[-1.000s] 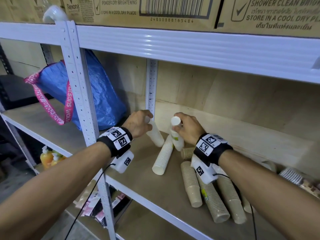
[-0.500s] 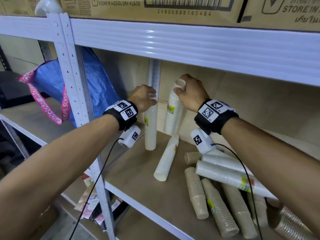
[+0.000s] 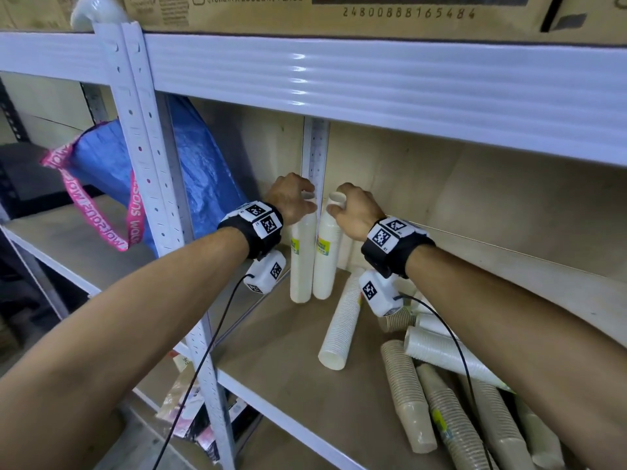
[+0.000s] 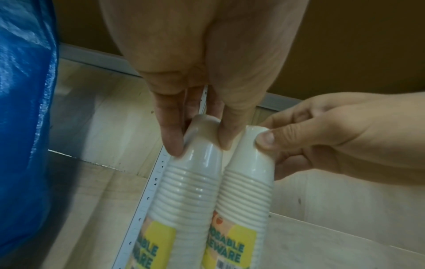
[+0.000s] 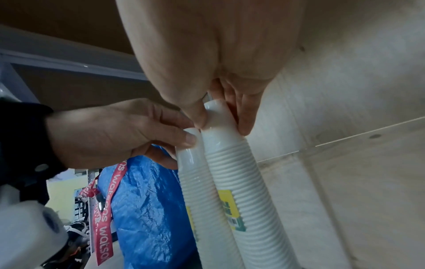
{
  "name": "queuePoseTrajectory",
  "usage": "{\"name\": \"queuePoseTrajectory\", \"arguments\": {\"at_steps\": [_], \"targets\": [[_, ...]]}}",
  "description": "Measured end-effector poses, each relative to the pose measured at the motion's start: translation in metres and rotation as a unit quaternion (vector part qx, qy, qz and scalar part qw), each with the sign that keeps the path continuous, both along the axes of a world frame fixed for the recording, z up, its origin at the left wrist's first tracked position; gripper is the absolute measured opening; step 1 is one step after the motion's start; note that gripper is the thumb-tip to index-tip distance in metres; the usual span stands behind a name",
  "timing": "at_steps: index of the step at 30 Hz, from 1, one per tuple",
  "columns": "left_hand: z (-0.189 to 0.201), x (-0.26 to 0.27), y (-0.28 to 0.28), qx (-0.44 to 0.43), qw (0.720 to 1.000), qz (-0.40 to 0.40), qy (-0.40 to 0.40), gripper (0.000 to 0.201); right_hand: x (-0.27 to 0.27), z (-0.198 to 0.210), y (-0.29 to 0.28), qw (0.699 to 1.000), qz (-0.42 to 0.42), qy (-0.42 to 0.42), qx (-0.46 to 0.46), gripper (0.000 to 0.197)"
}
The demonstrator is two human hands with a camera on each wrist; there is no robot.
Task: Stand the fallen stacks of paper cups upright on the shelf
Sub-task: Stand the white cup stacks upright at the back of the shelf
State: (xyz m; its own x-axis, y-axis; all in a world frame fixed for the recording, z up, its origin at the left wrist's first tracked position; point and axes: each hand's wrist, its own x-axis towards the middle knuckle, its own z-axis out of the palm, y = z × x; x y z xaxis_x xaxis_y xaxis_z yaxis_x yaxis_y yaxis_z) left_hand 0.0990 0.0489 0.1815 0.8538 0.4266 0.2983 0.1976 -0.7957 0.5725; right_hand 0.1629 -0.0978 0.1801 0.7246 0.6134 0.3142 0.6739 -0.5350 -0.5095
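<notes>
Two white cup stacks stand upright and touching at the far left of the shelf (image 3: 278, 361), the left hand (image 3: 291, 198) pinching the left stack (image 3: 302, 262), the right hand (image 3: 353, 212) the right stack (image 3: 326, 259); one fallen white stack (image 3: 341, 325) and several brown stacks (image 3: 407, 395) lie near right, outstanding.

Two cup stacks (image 3: 310, 262) stand upright side by side, touching, at the back left corner of the shelf (image 3: 271, 361), before the rear post (image 3: 315, 154). Left hand (image 3: 291, 198) on top of the left stack, right hand (image 3: 354, 212) on the right. Fallen stacks (image 3: 441, 401) lie to the right, nearer the front edge. A bag (image 3: 190, 178) sits left, beyond the front post (image 3: 149, 157). Boxes (image 3: 339, 11) on the shelf above.
</notes>
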Motion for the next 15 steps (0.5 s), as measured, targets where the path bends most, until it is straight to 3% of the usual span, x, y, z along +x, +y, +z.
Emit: {"name": "queuePoseTrajectory", "arguments": {"at_steps": [3,6,8,15], "targets": [[-0.005,0.005,0.003,0.005,1.0,-0.003,0.015,0.009,0.006,-0.006,0.005,1.0,0.0,0.01,-0.009,0.036],[-0.003,0.009,0.005,0.01,1.0,-0.007,0.022,0.014,0.011,-0.011,0.007,1.0,0.005,0.023,-0.002,0.036],[0.001,0.01,0.005,0.016,0.999,-0.011,0.031,0.029,0.013,-0.012,0.007,1.0,0.004,0.029,0.003,0.037],[0.003,0.012,0.005,0.037,0.999,-0.007,0.038,0.033,0.023,-0.012,0.011,1.0,-0.003,0.005,-0.011,0.037]]}}
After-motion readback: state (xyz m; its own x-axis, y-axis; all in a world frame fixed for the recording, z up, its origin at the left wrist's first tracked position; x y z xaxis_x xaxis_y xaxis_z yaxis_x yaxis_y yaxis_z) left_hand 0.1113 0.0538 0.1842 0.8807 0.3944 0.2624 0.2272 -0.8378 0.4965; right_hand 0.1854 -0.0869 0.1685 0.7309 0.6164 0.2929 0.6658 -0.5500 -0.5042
